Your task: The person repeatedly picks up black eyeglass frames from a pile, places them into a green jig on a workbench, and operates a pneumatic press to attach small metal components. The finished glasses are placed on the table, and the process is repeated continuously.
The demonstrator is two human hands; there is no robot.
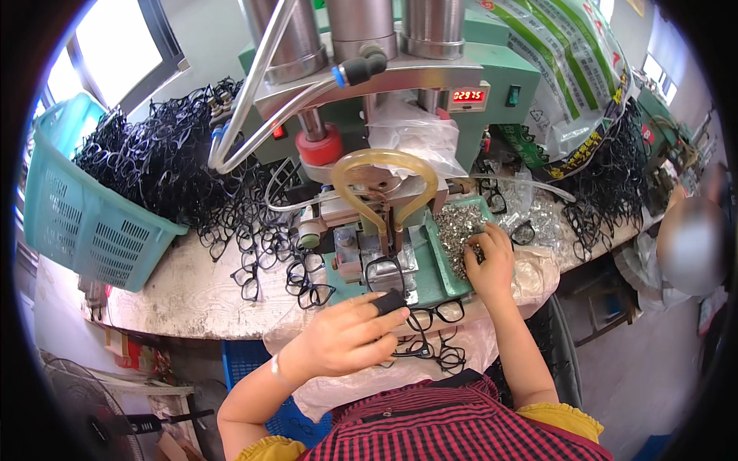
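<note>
Two hands are busy at once. Her left hand (350, 334), a black sleeve on one fingertip, is curled round a black frame (430, 315) at the table's near edge, close to her body. Just ahead of it a second frame (387, 270) sits on the press bed (430, 288). Her right hand (490, 265), fingers bunched, is dipped into the pile of small metal parts (455, 227) in the green tray; whether it has one pinched I cannot tell.

It looks like the loading step: picking a fitting for the frame on the bed. The next move would call for a clean pinch on a single piece and a careful seat under the ram.

Beyond the left hand lie loose frames (265, 257), then a teal basket (92, 230) heaped with more. Past the right hand, another tangle (607, 184) of frames.
</note>
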